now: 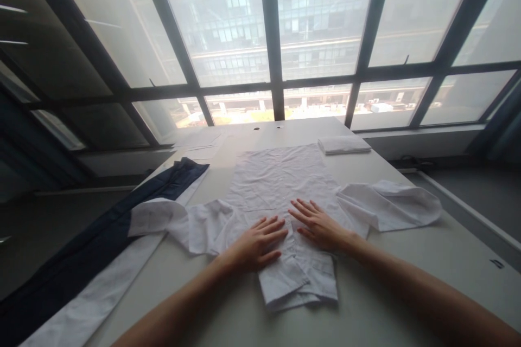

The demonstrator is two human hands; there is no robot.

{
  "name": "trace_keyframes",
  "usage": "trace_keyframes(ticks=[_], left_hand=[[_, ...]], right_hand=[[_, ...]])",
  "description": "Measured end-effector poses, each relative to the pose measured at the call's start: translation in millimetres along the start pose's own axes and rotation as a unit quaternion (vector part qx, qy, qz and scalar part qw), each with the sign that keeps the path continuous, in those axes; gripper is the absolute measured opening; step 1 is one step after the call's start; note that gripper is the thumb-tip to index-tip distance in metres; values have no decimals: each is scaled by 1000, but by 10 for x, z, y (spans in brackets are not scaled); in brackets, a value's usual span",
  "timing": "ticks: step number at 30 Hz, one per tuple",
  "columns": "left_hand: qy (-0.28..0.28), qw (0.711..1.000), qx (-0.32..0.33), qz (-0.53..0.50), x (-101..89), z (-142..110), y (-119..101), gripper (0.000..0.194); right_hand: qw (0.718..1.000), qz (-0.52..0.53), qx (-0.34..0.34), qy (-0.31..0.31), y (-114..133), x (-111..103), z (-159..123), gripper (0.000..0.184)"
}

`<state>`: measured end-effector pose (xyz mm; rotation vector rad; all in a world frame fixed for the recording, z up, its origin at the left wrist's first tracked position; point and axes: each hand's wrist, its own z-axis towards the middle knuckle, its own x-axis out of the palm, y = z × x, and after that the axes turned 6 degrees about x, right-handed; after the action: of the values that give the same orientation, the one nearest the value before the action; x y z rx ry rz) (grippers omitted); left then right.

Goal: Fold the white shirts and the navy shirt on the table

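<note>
A white long-sleeved shirt [280, 173] lies spread on a white table [415, 276], its collar end toward me and its sleeves stretched to both sides. Creases run across its body. My left hand [260, 241] rests flat on the upper part of the shirt, fingers spread. Beside it, my right hand [319, 225] also presses flat on the cloth with fingers apart. A small gap separates the two hands over the shirt's front. The left sleeve's end overlaps dark trousers at the table's left edge.
Dark navy trousers [122, 227] and a white cloth [93, 295] lie along the left edge. A folded white cloth [344, 145] sits at the far right. Flat white sheets [197, 143] rest at the far left. Large windows [317, 16] stand beyond the table.
</note>
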<state>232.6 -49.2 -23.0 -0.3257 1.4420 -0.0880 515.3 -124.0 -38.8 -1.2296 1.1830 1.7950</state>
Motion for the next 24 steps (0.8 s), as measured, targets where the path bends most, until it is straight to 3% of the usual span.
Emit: trace_keyframes(ticks=[5,11,16,20,24], left_hand=[[-5,1000,-4,-7,-7,-2,-8,59],[-11,1000,3,1,6,0,24,53],[-5,1000,1,15,25,5,37,60],[-3,999,-11,47,27,18,32,60],[13,999,-16,48,25,30,57,58]], right_hand=[[999,13,3,34,-13,-10,1,57],[1000,10,10,23,-19,13,7,58],[1000,11,10,-6,-13,11,2,61],[997,4,1,-74,-3,-10,11,57],[977,18,24,-209,-77,-114,39,50]])
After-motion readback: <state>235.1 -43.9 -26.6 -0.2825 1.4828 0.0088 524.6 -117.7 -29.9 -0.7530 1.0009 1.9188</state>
